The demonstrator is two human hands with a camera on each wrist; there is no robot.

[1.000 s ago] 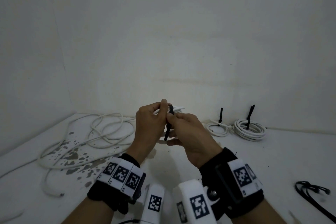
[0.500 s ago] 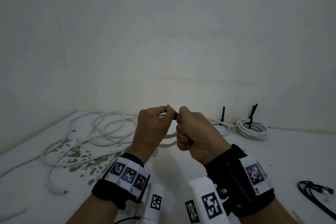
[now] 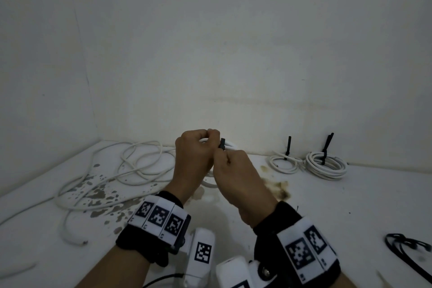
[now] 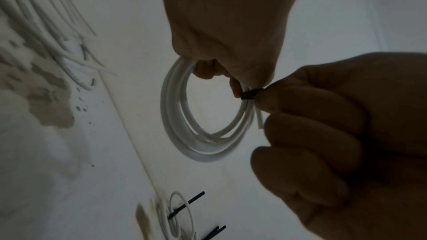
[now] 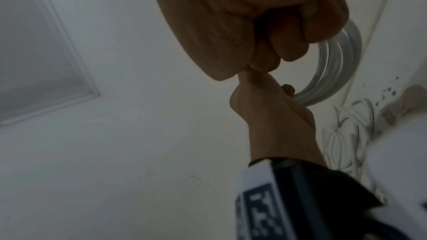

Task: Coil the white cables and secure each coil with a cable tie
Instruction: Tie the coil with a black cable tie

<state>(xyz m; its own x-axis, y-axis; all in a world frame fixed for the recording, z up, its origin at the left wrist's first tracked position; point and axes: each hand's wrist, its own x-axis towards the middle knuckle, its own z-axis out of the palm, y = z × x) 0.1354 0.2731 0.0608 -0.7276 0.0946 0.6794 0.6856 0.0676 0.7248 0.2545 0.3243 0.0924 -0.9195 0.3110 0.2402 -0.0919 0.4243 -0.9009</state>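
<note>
I hold a small white cable coil up above the table. My left hand grips the top of the coil, fingers curled round its strands. A black cable tie wraps the strands just right of those fingers, and its head shows in the left wrist view. My right hand is closed in a fist against the tie and pinches it. The tie's tail is hidden inside that fist. In the right wrist view the coil curves out from behind both hands.
A long loose white cable sprawls over the stained left part of the white table. Two tied coils lie by the back wall at right, with their tie tails standing up. Spare black ties lie at the right edge.
A second ago the tie's long tail hung below the coil between my right fingers. My right hand has since closed into a fist over it, tight against my left hand.
</note>
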